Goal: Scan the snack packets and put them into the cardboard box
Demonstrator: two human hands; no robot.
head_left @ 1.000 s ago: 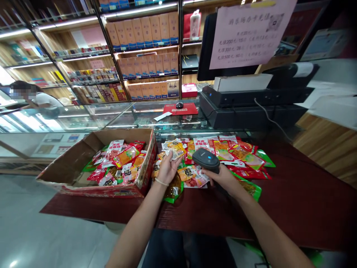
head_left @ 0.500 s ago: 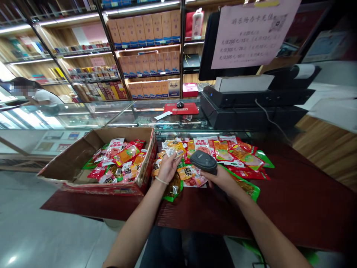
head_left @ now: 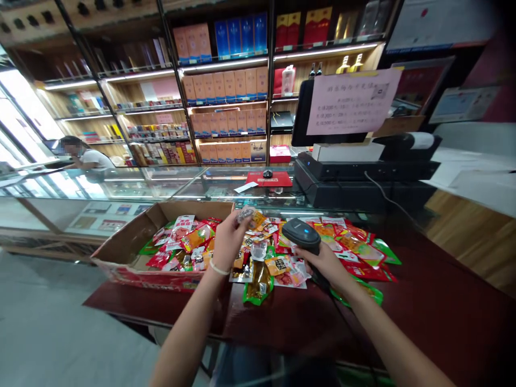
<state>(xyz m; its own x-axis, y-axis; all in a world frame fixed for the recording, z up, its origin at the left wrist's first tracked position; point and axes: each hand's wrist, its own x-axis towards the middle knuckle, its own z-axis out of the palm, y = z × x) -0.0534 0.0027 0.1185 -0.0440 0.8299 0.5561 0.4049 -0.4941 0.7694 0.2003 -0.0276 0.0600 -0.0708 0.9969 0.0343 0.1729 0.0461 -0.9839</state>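
In the head view, the person's left hand (head_left: 229, 236) was raised above the table, fingers pinched around a small snack packet (head_left: 249, 216), holding it up beside the barcode scanner (head_left: 301, 235). The right hand (head_left: 322, 263) was clenched around the scanner's handle, its head tipped toward the lifted packet, seemingly so the window faced the wrapper. Below the hands lay a loose pile of snack packets (head_left: 322, 242) spread over the dark red table (head_left: 435, 306), within easy reach of both arms. To the left sat an open cardboard box (head_left: 133, 242) with more packets inside, its near wall touching the pile's edge. Behind the table ran a glass counter (head_left: 161, 180) carrying a black cash register (head_left: 363, 172) with a pink notice (head_left: 350, 102) fixed above it. Another person (head_left: 86, 156) leaned over the counter, well apart at far left.
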